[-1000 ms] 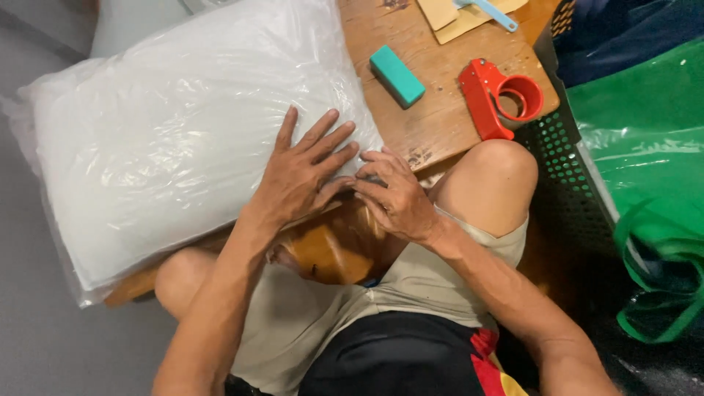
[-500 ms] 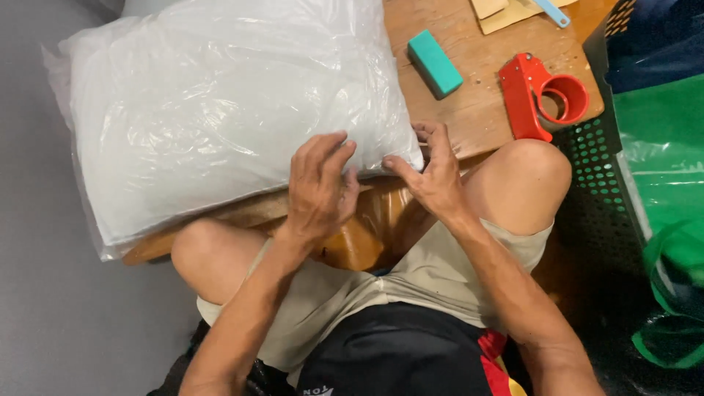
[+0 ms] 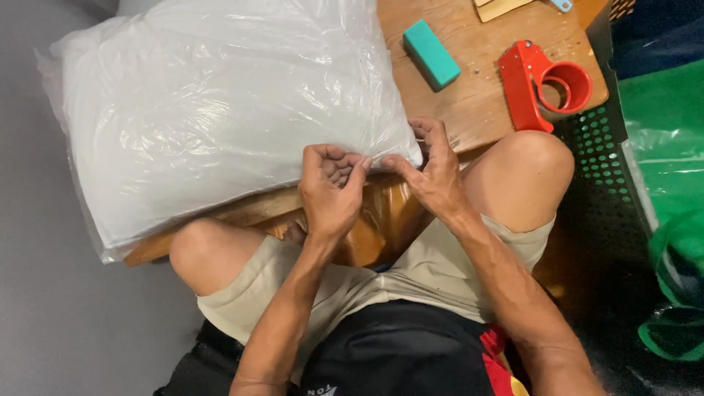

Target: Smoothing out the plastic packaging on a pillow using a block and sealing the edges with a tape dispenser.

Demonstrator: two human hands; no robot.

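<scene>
Clear plastic bag (image 3: 220,110) holding a white pillow lies across the wooden table, its near corner overhanging the edge. Green plastic bag (image 3: 664,139) sits far right, crumpled.

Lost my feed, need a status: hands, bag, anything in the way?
Left hand and right hand pinching corner of pillow bag. Bag on wooden table. Tape dispenser off aside.

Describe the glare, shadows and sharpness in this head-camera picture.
Head view: soft overhead light streaks white glare over the plastic-wrapped pillow; both hands, left hand and right hand, are sharp at its corner; deep shadow darkens the black perforated crate and the lower right.
</scene>
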